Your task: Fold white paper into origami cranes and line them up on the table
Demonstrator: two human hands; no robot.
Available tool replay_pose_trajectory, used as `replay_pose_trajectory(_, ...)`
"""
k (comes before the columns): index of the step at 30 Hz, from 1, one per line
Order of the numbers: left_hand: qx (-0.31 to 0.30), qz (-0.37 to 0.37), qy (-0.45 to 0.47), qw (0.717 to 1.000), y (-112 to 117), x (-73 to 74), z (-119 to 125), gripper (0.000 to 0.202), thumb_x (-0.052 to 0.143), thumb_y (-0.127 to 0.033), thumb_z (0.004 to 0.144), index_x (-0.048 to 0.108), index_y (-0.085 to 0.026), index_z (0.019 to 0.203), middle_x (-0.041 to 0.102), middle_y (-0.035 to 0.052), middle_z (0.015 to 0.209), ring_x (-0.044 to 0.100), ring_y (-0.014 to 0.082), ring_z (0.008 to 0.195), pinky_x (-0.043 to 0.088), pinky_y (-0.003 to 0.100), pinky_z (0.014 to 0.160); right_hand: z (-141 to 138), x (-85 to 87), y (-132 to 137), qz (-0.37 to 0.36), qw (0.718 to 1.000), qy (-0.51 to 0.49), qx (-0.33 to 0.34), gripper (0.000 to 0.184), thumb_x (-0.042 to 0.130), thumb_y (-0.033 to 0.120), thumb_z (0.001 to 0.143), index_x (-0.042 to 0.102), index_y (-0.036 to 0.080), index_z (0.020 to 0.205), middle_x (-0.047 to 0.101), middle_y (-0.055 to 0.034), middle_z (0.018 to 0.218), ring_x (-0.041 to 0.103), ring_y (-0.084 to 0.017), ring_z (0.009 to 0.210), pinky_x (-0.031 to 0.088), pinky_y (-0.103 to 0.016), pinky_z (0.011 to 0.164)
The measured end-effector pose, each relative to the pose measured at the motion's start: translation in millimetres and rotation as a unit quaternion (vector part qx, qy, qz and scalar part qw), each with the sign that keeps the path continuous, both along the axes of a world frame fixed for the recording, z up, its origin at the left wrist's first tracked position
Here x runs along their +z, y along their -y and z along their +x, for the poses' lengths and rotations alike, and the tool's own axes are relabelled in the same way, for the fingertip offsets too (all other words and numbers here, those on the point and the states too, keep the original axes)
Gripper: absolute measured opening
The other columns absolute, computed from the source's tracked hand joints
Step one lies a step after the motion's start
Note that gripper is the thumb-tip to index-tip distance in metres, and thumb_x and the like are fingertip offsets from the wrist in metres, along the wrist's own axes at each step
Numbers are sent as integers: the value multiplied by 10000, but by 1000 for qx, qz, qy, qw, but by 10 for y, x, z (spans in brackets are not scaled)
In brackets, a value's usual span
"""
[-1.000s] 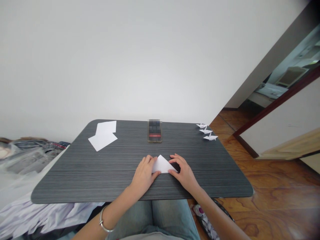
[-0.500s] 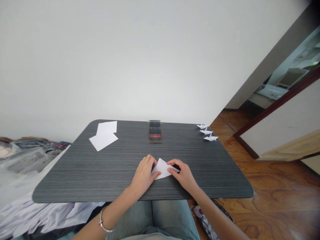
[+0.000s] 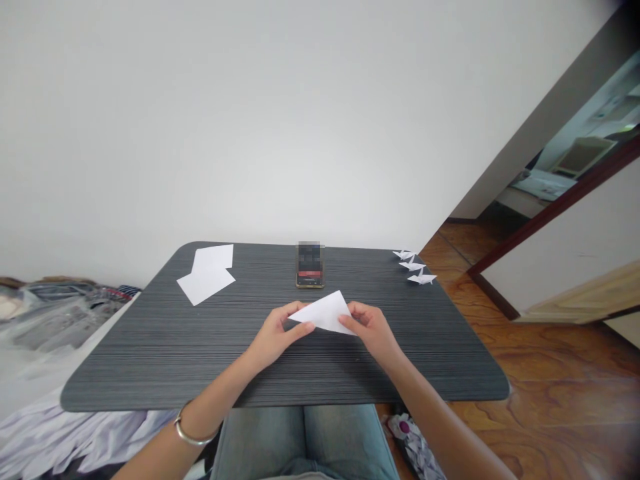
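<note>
A white sheet of paper [image 3: 325, 312], folded into a triangle, is held between my two hands above the near middle of the table. My left hand [image 3: 277, 333] pinches its left corner, thumb on the near face and the other fingers behind. At the right end, my right hand [image 3: 373, 327] grips the paper the same way, its thumb pressed on the front. One point of the triangle faces up and away from me. The fingers behind the paper are partly hidden.
The dark ribbed table [image 3: 165, 347] stands against a white wall. Two white paper sheets [image 3: 206, 283] overlap at the back left. A phone [image 3: 310, 267] lies at the back middle. Three folded paper cranes [image 3: 421, 277] line the back right edge. Clothes [image 3: 90, 433] are heaped at left.
Both hands have lifted the folded paper off the table and away from me. The paper has been turned, showing a plain triangular face. My left hand has moved a little left.
</note>
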State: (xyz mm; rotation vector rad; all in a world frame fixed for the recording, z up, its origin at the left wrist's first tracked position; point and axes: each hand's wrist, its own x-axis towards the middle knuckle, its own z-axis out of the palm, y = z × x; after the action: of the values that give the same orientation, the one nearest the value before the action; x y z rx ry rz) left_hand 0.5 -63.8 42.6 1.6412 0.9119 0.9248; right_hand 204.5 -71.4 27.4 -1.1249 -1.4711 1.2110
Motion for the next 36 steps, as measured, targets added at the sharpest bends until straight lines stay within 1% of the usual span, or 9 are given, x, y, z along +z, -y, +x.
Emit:
replay_pose_trajectory(4, -15, -20, 53, 998, -165, 46, -3, 262, 695, -280, 656, 616, -126, 853, 657, 51, 892, 581, 203, 866, 423, 307, 813, -98, 87, -109, -73, 990, -119, -13, 273, 660, 402, 691, 516, 178, 633, 580, 32, 557, 485, -106, 459, 347, -216, 450)
replay_pose_trajectory(8, 11, -87, 134, 987, -311, 84, 57, 338, 671, -300, 681, 593, -117, 954, 668, 66, 888, 602, 190, 787, 465, 307, 725, -204, 194, -186, -77, 980, -184, -15, 255, 673, 402, 676, 557, 175, 687, 616, 15, 594, 524, -123, 494, 385, -230, 478)
replay_pose_trajectory(12, 37, -77, 183, 979, -421, 171, 97, 346, 687, -250, 673, 567, -120, 970, 660, 58, 881, 600, 153, 754, 469, 235, 658, -240, 257, -272, -56, 979, -194, 4, 244, 674, 363, 687, 636, 174, 837, 683, -16, 727, 600, -166, 620, 449, -280, 604)
replay_pose_trajectory(18, 39, -44, 205, 977, -536, 124, 118, 753, 636, -221, 736, 209, -262, 1354, 670, 8, 811, 595, 108, 598, 458, 198, 539, -239, 192, -399, -30, 982, -185, -22, 230, 664, 336, 706, 668, 174, 869, 708, -29, 789, 626, -192, 696, 460, -306, 674)
replay_pose_trajectory(20, 46, 1, 177, 983, -567, 52, 116, 666, 644, -220, 727, 337, -253, 1317, 665, 48, 954, 615, 144, 756, 479, 231, 643, -244, 153, -427, -34, 982, -185, -27, 235, 662, 344, 707, 669, 175, 869, 709, -29, 784, 628, -197, 695, 463, -309, 665)
replay_pose_trajectory(23, 49, 46, 99, 993, -604, -48, 99, 405, 711, -222, 649, 627, -180, 1043, 632, 81, 1073, 581, 207, 947, 466, 278, 784, -248, 101, -449, -47, 979, -194, -28, 248, 665, 349, 701, 661, 169, 872, 707, -33, 780, 631, -204, 686, 472, -316, 648)
replay_pose_trajectory(30, 66, 20, 47, 997, -615, -131, 67, 367, 697, -252, 661, 645, -164, 1013, 633, 94, 1085, 583, 236, 973, 464, 342, 833, -232, 26, -457, -61, 980, -188, -34, 307, 656, 358, 707, 582, 175, 941, 702, -52, 810, 643, -220, 729, 495, -341, 675)
replay_pose_trajectory(34, 74, -1, 46, 996, -617, -162, 60, 381, 692, -276, 660, 641, -165, 1021, 625, 93, 1116, 586, 242, 969, 473, 345, 815, -215, -21, -463, -16, 986, -160, -53, 619, 663, 329, 703, 355, 230, 1231, 689, -49, 866, 645, -213, 765, 496, -366, 709)
replay_pose_trajectory(36, 77, -7, 48, 996, -622, -179, 56, 383, 688, -281, 663, 638, -166, 1025, 621, 91, 1127, 585, 241, 975, 470, 345, 819, -205, -47, -466, 13, 992, -122, -34, 679, 686, 290, 679, 339, 227, 1260, 660, -74, 975, 631, -215, 841, 484, -370, 761)
